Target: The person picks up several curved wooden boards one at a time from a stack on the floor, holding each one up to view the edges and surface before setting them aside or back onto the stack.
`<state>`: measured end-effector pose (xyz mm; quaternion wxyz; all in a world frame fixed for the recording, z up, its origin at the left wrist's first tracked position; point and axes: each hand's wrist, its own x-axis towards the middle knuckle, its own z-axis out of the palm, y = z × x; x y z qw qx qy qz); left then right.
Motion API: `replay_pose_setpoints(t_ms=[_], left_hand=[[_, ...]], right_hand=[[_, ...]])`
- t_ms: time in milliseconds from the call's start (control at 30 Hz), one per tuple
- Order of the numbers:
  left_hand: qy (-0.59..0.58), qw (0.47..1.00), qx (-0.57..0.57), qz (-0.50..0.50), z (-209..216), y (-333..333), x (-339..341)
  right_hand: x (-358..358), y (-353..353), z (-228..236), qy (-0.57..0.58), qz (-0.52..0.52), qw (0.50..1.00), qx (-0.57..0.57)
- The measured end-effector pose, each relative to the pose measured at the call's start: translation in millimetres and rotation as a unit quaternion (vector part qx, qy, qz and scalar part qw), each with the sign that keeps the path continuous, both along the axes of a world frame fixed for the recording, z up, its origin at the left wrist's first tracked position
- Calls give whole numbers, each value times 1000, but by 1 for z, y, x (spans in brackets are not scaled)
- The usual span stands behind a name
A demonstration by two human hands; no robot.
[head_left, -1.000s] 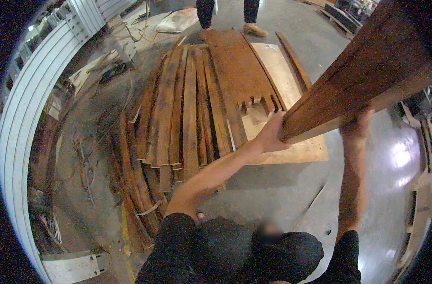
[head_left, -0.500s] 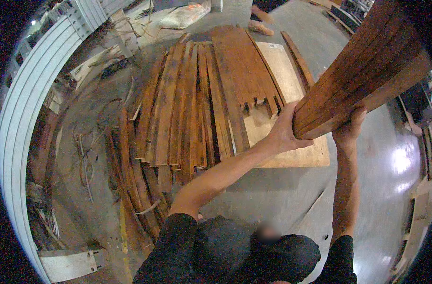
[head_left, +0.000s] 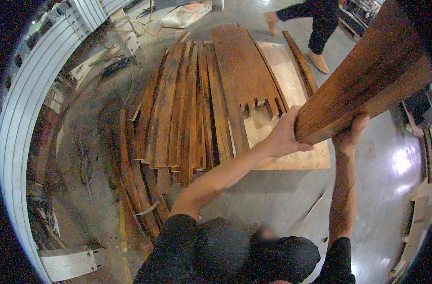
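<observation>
A thick bundle of dark brown wooden boards (head_left: pixel 358 85) is held up at the right, slanting away toward the upper right. My left hand (head_left: pixel 288 132) grips its near end from the left side, thumb low by the lower corner. My right hand (head_left: pixel 351 133) is closed on the right side of the bundle, supporting it from beneath. Left of the bundle, long brown boards (head_left: pixel 178 109) lie in a loose pile on the floor. Beside them, a row of boards (head_left: pixel 239 61) lies close together on a pale plywood sheet (head_left: pixel 296 158).
A single board (head_left: pixel 298 61) lies along the sheet's far right edge. Another person (head_left: pixel 315 28) in dark trousers walks on the far side. Grey metal profiles (head_left: pixel 14 137) run along the left. A white sack (head_left: pixel 187 14) and loose straps lie at the back.
The bundle has dipped slightly and turned a little, still in both hands. The other person has stepped further into view at the far right.
</observation>
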<state>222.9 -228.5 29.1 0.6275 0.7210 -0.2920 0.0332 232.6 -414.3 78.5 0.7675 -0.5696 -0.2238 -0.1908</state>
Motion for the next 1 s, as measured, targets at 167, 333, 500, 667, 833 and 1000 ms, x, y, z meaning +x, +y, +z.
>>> replay_pose_setpoints(t_ms=[167,333,500,667,833,1000], left_hand=[[4,997,-71,-19,-12,-11,9],[-27,997,-76,7,-11,-7,17],[-47,998,-15,34,13,-10,9],[-3,997,-77,7,4,-10,2],[-5,996,-84,13,3,-17,11],[-6,998,-58,28,5,-21,4]], right_hand=[[-4,7,12,28,24,999,-10],[10,21,9,42,43,998,11],[0,13,21,12,-3,999,30],[0,13,0,0,9,1000,22],[2,11,14,18,27,999,41],[0,9,13,-15,4,999,40]])
